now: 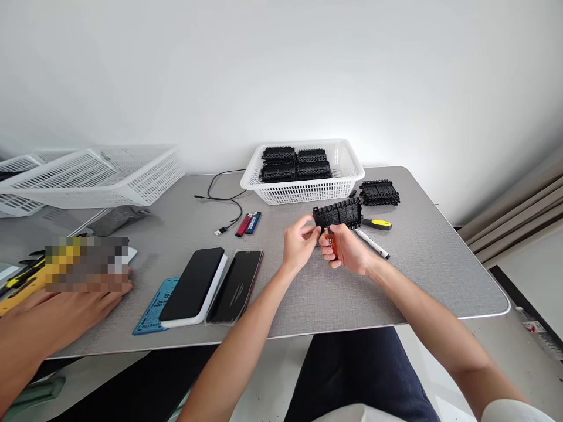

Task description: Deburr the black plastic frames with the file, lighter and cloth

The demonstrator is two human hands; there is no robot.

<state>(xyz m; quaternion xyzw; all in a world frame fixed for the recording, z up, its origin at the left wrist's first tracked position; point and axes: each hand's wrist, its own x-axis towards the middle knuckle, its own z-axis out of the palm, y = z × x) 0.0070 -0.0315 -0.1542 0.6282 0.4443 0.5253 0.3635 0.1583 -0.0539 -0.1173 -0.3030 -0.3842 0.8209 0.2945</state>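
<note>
While white perforated plastic baskets (153,176) stand at the far left, a co-worker's hand (94,299) lies below them near a long yellow object (24,288); pixelation covers the fingertips, so I cannot tell whether it grips anything. Next to these, a crumpled dark grey pouch (121,221) rests on the grey woven-pattern tabletop (440,264).

Toward the near edge lies a blue printed card (152,313), partly covered by a black-screened slab with a white body (196,284), and just beside that a dark phone in a clear sleeve (237,284). Behind them are a loose black USB cable (241,210), a red lighter (243,225) and a blue lighter (253,223), these two side by side.

A white rectangular openwork basket (308,192) stands at the back, holding black ridged blocks (295,165). In front of it the left hand (299,243) pinches the left end of a black ridged rectangular plastic part (338,215), raised above the table. The right hand (347,249) is curled closed around an orange lighter (331,243), its thumb up by the part's lower edge.

Farther right lie a white pen (373,245), a black-and-yellow handle (380,224) and, behind these, more stacked black ridged pieces (379,192).
</note>
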